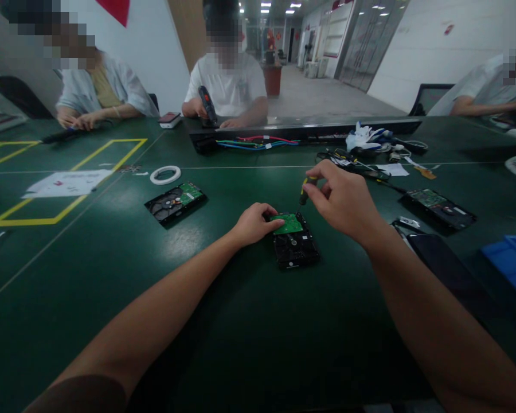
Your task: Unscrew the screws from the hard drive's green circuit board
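Note:
A black hard drive with a green circuit board point(296, 248) lies on the green table point(223, 310) in front of me. My left hand point(256, 222) grips its upper left side, the thumb lying on the board. In my right hand point(339, 198) is a small yellow and black screwdriver point(303, 192), pinched by the handle, its tip pointing down at the drive's top edge. Whether the tip touches a screw is too small to tell.
Other hard drives lie to the left point(176, 203) and right point(439, 209). A white ring point(165, 175), a dark phone point(442, 258), a blue bin point(511, 264), cables and gloves point(365, 137) are around. Several people sit across the table.

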The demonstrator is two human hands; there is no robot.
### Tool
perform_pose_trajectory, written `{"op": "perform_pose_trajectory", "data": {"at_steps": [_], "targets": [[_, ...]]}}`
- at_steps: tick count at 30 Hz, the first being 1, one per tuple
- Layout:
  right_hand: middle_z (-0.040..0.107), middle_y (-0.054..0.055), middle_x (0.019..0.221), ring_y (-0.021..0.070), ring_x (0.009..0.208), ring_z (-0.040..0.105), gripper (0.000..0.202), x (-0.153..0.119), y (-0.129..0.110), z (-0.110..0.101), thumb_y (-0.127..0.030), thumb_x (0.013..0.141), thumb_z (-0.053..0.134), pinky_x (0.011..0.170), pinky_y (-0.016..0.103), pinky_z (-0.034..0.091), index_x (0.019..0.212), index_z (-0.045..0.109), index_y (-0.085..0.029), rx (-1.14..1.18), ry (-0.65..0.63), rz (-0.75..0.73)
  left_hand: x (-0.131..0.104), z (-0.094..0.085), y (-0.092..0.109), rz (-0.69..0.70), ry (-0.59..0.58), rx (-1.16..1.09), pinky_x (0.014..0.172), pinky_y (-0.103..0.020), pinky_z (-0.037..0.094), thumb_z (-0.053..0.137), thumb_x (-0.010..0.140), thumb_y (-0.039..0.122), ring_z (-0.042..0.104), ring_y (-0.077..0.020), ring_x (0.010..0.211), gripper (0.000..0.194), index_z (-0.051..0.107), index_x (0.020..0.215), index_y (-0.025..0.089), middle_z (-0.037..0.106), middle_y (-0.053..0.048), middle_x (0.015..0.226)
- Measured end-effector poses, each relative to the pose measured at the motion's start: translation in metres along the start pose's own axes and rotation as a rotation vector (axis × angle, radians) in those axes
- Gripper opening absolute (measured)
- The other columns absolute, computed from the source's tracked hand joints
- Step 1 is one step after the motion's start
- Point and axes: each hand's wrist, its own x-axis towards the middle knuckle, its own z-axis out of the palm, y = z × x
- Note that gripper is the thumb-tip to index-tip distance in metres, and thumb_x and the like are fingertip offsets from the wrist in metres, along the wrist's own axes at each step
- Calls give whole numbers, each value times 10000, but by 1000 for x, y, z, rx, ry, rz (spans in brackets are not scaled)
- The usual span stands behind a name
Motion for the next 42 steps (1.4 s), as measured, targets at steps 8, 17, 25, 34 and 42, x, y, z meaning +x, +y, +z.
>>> {"op": "perform_pose_trajectory", "data": {"at_steps": [8, 17, 25, 34, 42], "targets": [[744, 83, 973, 233, 782, 657, 151, -1, 0, 1, -293, 958, 627, 716, 353, 422, 1088, 612, -217, -19, -4, 7, -1, -1, 2, -18, -5, -6, 726, -321, 496, 782, 889, 492, 627, -187, 819, 369, 747, 1111, 199, 697, -63, 1049], [731, 101, 977, 239, 783, 639, 186, 0, 1, 5, -362, 961, 659, 693, 358, 419, 1047, 597, -209, -80, 18, 45, -2, -2, 6, -13, 1, -13, 728, -329, 502, 784, 890, 478, 626, -187, 808, 362, 745, 1094, 183, 692, -68, 1036], [750, 109, 1013, 240, 782, 648, 195, 0, 2, 5, -269, 957, 609, 762, 388, 449, 1139, 621, -199, -70, -1, 25, -2, -2, 6, -20, -4, -2, 730, -325, 502, 781, 894, 481, 630, -182, 804, 363, 743, 1106, 189, 696, -66, 1042], [719, 108, 995, 247, 798, 627, 210, -1, -3, 6, -407, 968, 655, 741, 385, 428, 1026, 610, -210, -123, -27, 37, -1, -3, 4, -24, -22, -9, 729, -330, 500, 780, 883, 500, 633, -193, 823, 382, 744, 1110, 195, 701, -64, 1044], [722, 114, 1034, 268, 864, 645, 206, -1, 1, 8, -395, 974, 646, 769, 397, 441, 1073, 619, -216, -132, -38, 37, -1, -3, 5, -11, -24, -4, 729, -340, 507, 750, 909, 494, 630, -197, 822, 372, 737, 1114, 185, 692, -75, 1049]]}}
